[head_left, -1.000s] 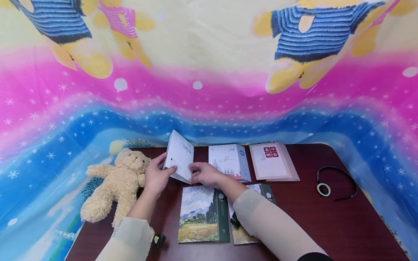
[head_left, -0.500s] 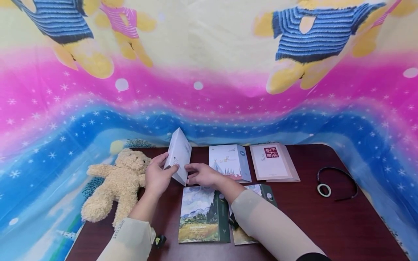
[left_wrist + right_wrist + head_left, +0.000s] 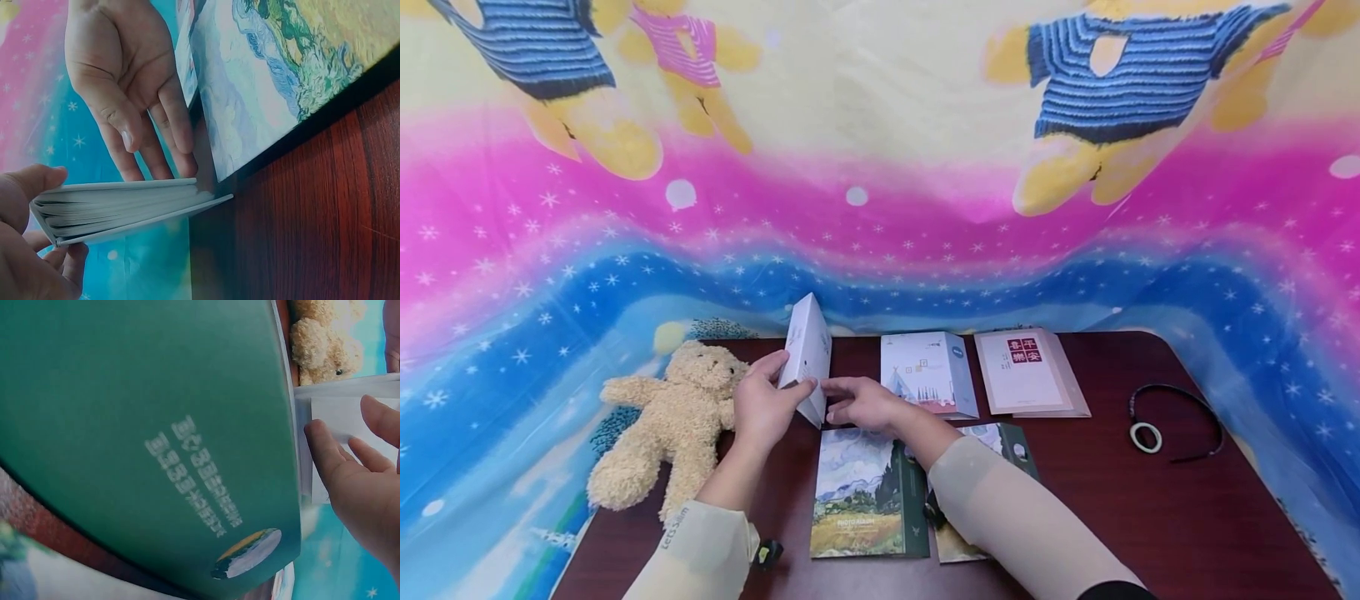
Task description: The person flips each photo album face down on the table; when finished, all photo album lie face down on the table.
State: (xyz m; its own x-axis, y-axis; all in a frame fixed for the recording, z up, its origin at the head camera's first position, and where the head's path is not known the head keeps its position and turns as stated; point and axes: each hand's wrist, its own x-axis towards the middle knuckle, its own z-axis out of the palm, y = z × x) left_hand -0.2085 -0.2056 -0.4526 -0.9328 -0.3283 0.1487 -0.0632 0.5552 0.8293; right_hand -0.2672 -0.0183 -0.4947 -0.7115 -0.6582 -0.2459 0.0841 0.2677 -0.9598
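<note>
A thick white photo album (image 3: 807, 362) stands upright on the table, tilted, its cover turned to the right. My left hand (image 3: 763, 402) grips it by the spine, and in the left wrist view the thumb and fingers lie on opposite covers. My right hand (image 3: 865, 404) is at the other side; its fingertips touch or nearly touch the cover, fingers mostly straight and thumb apart, as the right wrist view shows. Page edges of the album (image 3: 125, 206) show in the left wrist view. Below the hands stands a green photo album with a painted landscape cover (image 3: 857, 492).
A teddy bear (image 3: 677, 425) leans at the left. Right of the hands stand a white-and-blue album (image 3: 917, 371) and a white album with red characters (image 3: 1026, 371). Another landscape album (image 3: 958, 542) is partly under the right arm. A dark cord with a pale ring (image 3: 1146, 437) lies at far right.
The white album has turned, so its front cover faces more to the right and its spine shows more. My right hand has shifted slightly left with it.
</note>
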